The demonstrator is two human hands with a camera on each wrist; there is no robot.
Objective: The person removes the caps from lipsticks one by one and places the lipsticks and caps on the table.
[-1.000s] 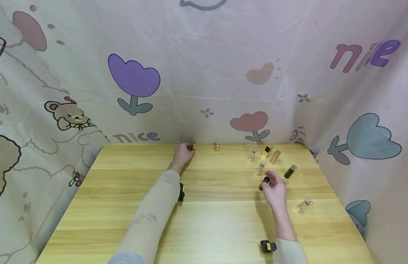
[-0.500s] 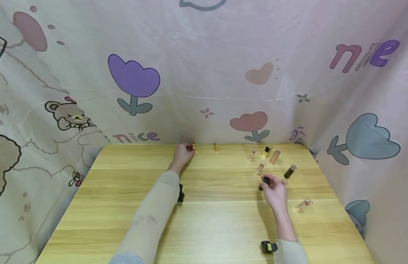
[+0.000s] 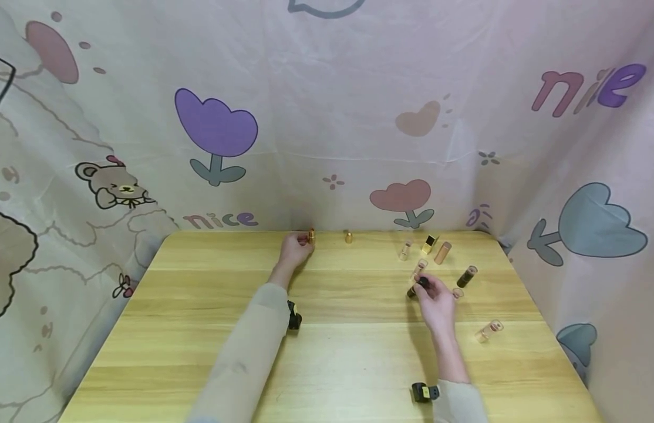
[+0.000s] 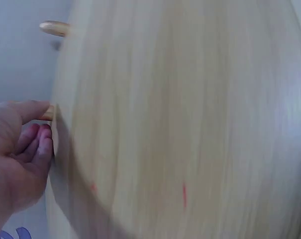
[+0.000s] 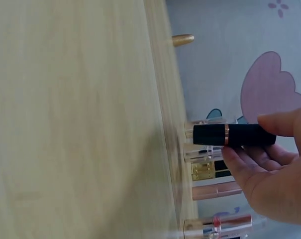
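Observation:
At the table's back edge my left hand [image 3: 295, 251] holds a small gold lipstick [image 3: 312, 236] upright at the tabletop. The left wrist view shows my thumb and fingers around that tube, covering most of it. My right hand [image 3: 439, 302] pinches a black lipstick tube [image 5: 210, 134] with a thin gold band, thumb at one end and fingers beneath. Seen from the head, the black tube is tilted over the right part of the table, just in front of a clear-capped lipstick [image 3: 420, 267]. A second gold lipstick [image 3: 349, 237] stands a little right of my left hand.
Several lipsticks stand at the right: a clear one [image 3: 405, 251], a gold-and-black one [image 3: 429, 244], a rose-beige one [image 3: 442, 252], a dark one [image 3: 467, 276] and another clear one [image 3: 489, 331]. A printed curtain [image 3: 316, 117] hangs behind the wooden table [image 3: 200, 305].
My right hand has shifted slightly left and back with the black lipstick, and its fingers have turned the tube. My left hand stays at the gold lipstick.

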